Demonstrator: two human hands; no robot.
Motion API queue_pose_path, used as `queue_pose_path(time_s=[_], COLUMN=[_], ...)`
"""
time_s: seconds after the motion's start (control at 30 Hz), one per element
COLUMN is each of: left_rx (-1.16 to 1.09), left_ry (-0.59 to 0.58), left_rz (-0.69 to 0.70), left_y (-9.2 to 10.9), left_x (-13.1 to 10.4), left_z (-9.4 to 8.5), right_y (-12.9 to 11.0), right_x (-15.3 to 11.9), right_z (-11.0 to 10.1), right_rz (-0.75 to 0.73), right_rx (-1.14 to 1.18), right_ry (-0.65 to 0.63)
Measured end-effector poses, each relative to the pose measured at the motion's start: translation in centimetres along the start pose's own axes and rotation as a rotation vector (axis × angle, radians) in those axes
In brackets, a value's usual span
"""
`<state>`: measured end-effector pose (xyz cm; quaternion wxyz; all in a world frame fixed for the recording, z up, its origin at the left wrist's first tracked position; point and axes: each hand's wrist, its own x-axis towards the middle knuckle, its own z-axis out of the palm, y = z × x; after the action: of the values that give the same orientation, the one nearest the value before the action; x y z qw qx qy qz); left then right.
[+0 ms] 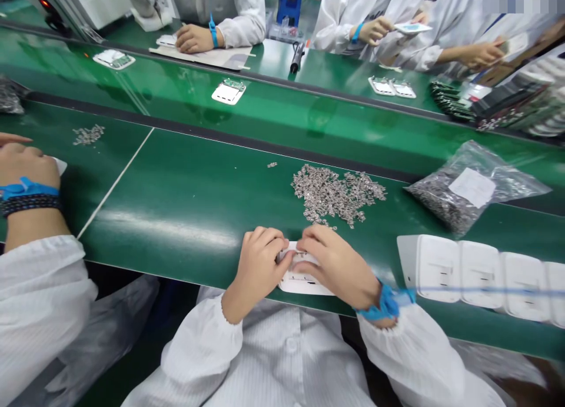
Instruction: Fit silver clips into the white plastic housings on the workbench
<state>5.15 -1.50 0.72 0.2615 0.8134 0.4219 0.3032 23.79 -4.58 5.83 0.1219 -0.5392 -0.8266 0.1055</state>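
Observation:
A white plastic cover (304, 284) lies on the green bench right in front of me, partly hidden under both hands. My left hand (259, 267) is closed at its left end, fingers bent over the edge and thumb across the top. Over its upper right part my right hand (339, 264), with a blue wrist strap (384, 301), has its fingers curled in toward the thumb. Whatever sits between those right fingertips is too small to make out. Just beyond the hands spreads a pile of small metal parts (333, 192).
A row of white covers (481, 274) stands at right, below a clear bag of metal parts (461, 186). A green conveyor belt (176, 95) carries a cover with a circuit board (228, 92). A co-worker's hand (29, 169) is at left; others work across the belt.

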Motion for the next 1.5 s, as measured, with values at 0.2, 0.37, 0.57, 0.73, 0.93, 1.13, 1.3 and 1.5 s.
queue_pose_path(time_s=[0.2, 0.37, 0.57, 0.73, 0.93, 1.13, 1.3, 1.5], left_rx=[-0.014, -0.006, -0.007, -0.018, 0.036, 0.13, 0.163, 0.146], left_ry=[0.012, 0.001, 0.009, 0.007, 0.05, 0.15, 0.126, 0.104], left_rz=[-0.015, -0.02, -0.036, -0.043, 0.034, 0.102, 0.096, 0.112], left_y=[0.0, 0.0, 0.1, 0.1, 0.1, 0.3, -0.1, -1.0], left_x=[0.3, 0.4, 0.4, 0.5, 0.6, 0.4, 0.2, -0.4], left_z=[0.0, -0.1, 0.0, 0.0, 0.2, 0.6, -0.1, -1.1], right_y=[-0.3, 0.0, 0.2, 0.1, -0.3, -0.3, -1.4, -2.7], right_x=[-3.5, -3.7, -3.9, -3.8, -3.5, -3.9, -3.5, -2.2], right_z=[-0.1, 0.4, 0.9, 1.3, 1.4, 2.1, 2.7, 2.9], right_rz=[-0.091, -0.062, -0.06, -0.041, -0.052, -0.007, 0.018, 0.114], right_rx=[-0.108, -0.051, 0.001, 0.013, -0.021, 0.082, 0.134, 0.079], right_ry=[0.11, 0.142, 0.21, 0.226, 0.24, 0.337, 0.341, 0.298])
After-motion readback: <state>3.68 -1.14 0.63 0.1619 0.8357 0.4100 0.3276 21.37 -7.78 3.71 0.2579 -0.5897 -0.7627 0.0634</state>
